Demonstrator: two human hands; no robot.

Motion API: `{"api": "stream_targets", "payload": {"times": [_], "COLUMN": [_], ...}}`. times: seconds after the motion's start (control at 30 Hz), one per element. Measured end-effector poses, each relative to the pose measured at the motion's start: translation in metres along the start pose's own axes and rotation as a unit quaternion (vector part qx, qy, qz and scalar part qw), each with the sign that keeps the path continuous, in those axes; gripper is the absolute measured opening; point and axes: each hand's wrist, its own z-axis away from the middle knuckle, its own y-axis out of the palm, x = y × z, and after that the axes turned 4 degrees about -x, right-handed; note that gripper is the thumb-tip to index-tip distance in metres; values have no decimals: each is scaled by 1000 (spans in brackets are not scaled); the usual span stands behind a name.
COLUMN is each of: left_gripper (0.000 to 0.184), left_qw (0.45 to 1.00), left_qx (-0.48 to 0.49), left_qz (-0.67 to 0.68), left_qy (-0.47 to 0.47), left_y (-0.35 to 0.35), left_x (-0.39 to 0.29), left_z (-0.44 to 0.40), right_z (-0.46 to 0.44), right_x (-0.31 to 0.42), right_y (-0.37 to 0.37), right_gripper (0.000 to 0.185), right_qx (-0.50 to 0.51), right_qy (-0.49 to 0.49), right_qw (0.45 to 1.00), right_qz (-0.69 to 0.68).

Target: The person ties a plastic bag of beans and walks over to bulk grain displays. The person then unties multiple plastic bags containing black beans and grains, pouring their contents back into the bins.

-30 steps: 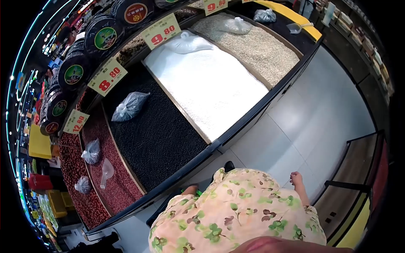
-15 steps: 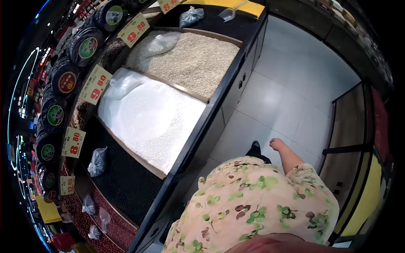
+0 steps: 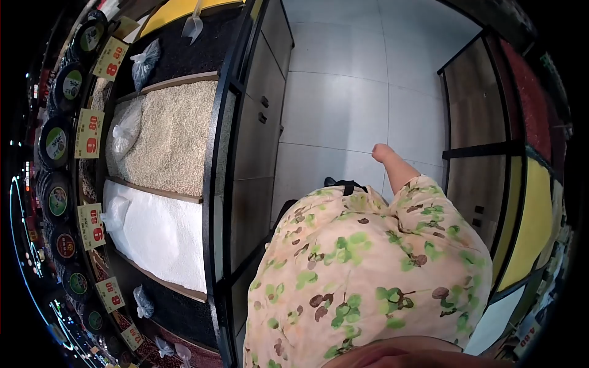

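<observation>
My right hand (image 3: pixel 381 152) hangs out in front of my body above the grey tiled floor, its fingers curled in; whether anything is inside them is too small to tell. It touches no bin or shelf. My left hand is out of sight. A flower-patterned garment (image 3: pixel 368 264) covers my body. To the left stand open bins with white grains (image 3: pixel 162 236), beige grains (image 3: pixel 178 135) and black grains (image 3: pixel 184 55). Tied plastic bags (image 3: pixel 127 132) lie on the grains, and a clear scoop (image 3: pixel 192 27) rests at the top bin.
Price signs (image 3: pixel 90 134) and round dark packages (image 3: pixel 55 144) line the far left side. A dark cabinet (image 3: pixel 261 116) runs below the bins. On the right stands another wooden cabinet (image 3: pixel 475 92) with yellow and red panels. The tiled floor (image 3: pixel 337 104) lies between them.
The view has turned to the right along the aisle, and the bins have shifted to the left edge. My right hand has come further forward over the floor.
</observation>
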Motion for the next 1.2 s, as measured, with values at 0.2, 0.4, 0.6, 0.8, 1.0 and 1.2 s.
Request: {"api": "stream_targets", "payload": {"times": [0.2,0.4,0.6,0.8,1.0,1.2], "left_gripper": [21,21,21,21,22,22], "left_qw": [1000,999,997,996,996,991], "left_qx": [-1,10,41,48,32,-30], "left_qz": [-19,-25,-43,-38,28,128], "left_qy": [22,29,44,58,74,-14], "left_y": [-9,-26,-52,-91,-113,-101], "left_x": [-51,-70,-121,-190,-212,-182], "left_z": [-27,-77,-165,-231,-255,-226], "right_z": [11,7,-38,-71,-103,-212], "right_x": [-51,0,26,54,80,99], "right_y": [24,16,-58,-105,-100,-144], "right_gripper": [17,23,29,30,30,27], "right_qx": [40,107,-21,-66,38,84], "right_qy": [47,50,44,109,16,-56], "right_qw": [997,983,993,984,998,990], "right_qz": [-49,-141,-109,-126,-38,101]}}
